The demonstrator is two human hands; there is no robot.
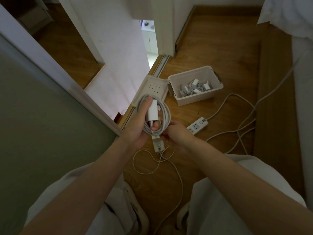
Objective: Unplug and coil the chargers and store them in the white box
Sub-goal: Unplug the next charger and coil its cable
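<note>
My left hand grips a white charger brick together with its coiled white cable, thumb over the coil's top. My right hand pinches the cable at the coil's lower edge. The white box stands open on the wood floor ahead, with several coiled chargers inside. Its perforated lid hangs open to the left. A second charger's loose thin cable lies on the floor under my hands.
A white power strip lies right of my hands, another strip just below them, with long white cords trailing right. A sliding door track and white door are ahead on the left; a bed edges the right. My knees fill the bottom.
</note>
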